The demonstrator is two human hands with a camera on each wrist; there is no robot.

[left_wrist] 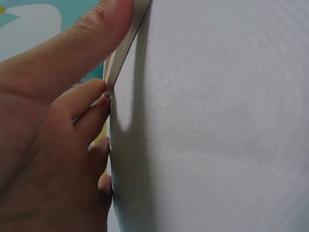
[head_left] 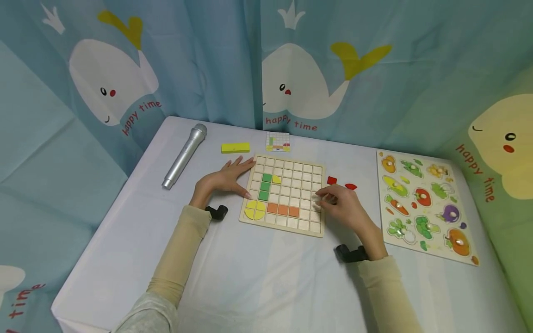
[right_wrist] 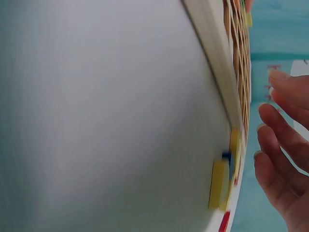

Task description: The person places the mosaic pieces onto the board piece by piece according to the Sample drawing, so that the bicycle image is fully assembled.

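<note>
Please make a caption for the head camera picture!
Left hand touches the grid board; right hand hovers above its edge.

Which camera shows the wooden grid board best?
The head view: it looks down on the wooden grid board, showing nearly all its cells and the green squares. The left wrist view shows just a strip of edge; the right wrist view, one side edge and a steeply foreshortened sliver of grid.
</note>
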